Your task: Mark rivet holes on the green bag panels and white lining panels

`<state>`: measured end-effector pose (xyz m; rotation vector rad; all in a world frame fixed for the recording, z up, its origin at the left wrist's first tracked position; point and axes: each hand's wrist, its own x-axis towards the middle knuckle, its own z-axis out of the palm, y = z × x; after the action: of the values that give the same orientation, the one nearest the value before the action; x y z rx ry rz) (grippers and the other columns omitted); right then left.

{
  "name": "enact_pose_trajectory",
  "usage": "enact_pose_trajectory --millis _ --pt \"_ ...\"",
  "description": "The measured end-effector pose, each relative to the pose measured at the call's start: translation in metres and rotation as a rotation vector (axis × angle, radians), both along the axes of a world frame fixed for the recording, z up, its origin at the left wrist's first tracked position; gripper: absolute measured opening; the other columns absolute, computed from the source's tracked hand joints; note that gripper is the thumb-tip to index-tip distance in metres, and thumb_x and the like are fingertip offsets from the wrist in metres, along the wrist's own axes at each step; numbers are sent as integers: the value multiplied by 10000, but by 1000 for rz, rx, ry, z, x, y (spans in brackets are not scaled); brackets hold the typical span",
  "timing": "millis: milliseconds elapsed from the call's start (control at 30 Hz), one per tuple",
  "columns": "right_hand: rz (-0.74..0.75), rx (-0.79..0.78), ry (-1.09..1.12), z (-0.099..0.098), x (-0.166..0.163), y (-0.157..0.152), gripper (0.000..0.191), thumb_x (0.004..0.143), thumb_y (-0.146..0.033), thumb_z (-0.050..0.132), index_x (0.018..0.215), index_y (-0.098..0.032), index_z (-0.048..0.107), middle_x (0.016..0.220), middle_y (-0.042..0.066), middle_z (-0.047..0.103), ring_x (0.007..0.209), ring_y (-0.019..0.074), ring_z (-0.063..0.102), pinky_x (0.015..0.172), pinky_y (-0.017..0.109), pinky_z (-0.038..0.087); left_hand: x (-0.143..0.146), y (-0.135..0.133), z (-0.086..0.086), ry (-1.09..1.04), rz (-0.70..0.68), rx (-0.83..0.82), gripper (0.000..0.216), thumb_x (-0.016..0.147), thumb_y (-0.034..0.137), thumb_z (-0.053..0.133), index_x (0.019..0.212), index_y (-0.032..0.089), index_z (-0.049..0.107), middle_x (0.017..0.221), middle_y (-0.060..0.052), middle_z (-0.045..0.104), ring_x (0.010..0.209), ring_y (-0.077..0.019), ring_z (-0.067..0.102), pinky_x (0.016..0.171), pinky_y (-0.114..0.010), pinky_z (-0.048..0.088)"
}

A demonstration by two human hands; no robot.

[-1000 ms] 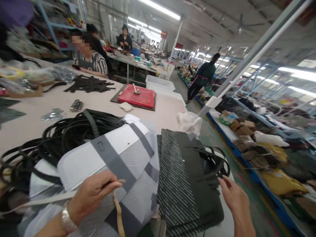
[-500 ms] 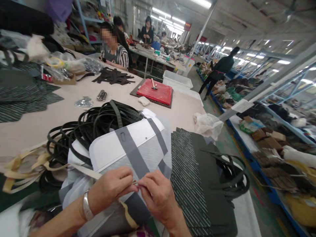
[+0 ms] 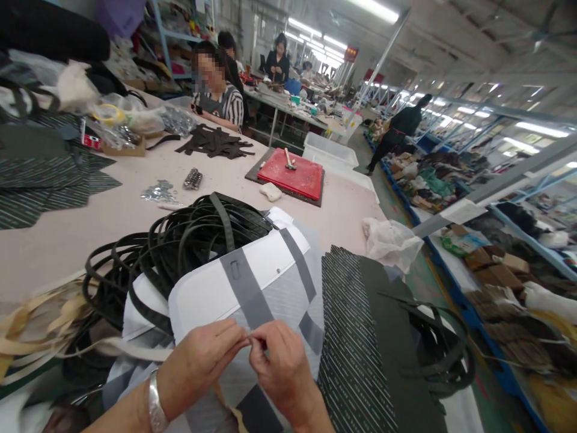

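My left hand (image 3: 208, 353), with a silver bangle (image 3: 156, 402) at its wrist, is closed with thumb and fingers pinched together. My right hand (image 3: 282, 355) is pinched too, its fingertips meeting those of the left. Whatever is between them is too small or hidden to make out. Both hands are above a white and grey bag panel (image 3: 198, 285) with grey strips across it and a small metal stud (image 3: 278, 271). Behind the panel lies a heap of dark straps (image 3: 189, 231). A cream tape (image 3: 130, 349) runs from the left toward my left wrist.
Dark striped panels (image 3: 349, 325) with handles are stacked at the right. Farther back are a red board (image 3: 293, 174) with a hammer (image 3: 288, 160) on it, metal pieces (image 3: 158, 191) and cut dark strips (image 3: 211, 141). A co-worker (image 3: 220, 99) sits across the table.
The view has shifted slightly, so the table things appear lower and farther right. My pinched hands remain together, the right one turned a little more upright. The cream tape has moved.
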<state>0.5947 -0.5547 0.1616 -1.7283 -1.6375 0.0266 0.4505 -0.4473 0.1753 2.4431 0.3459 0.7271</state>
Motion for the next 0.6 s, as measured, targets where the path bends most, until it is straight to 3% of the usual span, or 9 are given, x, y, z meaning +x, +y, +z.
enact_pose_trajectory --millis 67,133,233,433,600 --pt "-124 -6 202 -6 12 13 183 905 -172 482 797 -189 628 698 29 608 658 167 571 621 290 453 1 4 6 -50 11 -58 246 1006 237 401 821 214 561 670 33 582 602 -101 586 576 -190 447" --pt "-267 -40 561 -15 32 28 165 883 -254 549 785 -183 662 667 17 610 629 155 570 630 289 477 -1 10 9 -67 28 -108 203 999 248 432 849 217 566 682 39 586 614 -96 589 599 -188 449" --pt "-358 -78 971 -33 64 53 245 845 -388 610 821 -156 683 635 6 619 589 141 581 616 295 524 -8 24 1 20 107 -143 195 994 301 448 866 230 576 713 44 601 640 -101 607 619 -197 450" --pt "-375 -121 1087 -60 95 85 349 707 -452 712 811 -120 687 602 5 624 520 123 568 515 273 521 -24 43 -39 127 158 -115 174 993 312 433 951 247 589 807 44 647 741 -114 655 717 -204 473" --pt "-397 -218 1029 -60 91 94 329 682 -427 716 785 -115 692 539 -16 596 440 102 517 448 245 477 -24 43 -41 56 161 -55 201 999 303 413 926 240 588 749 43 630 676 -111 639 663 -200 472"
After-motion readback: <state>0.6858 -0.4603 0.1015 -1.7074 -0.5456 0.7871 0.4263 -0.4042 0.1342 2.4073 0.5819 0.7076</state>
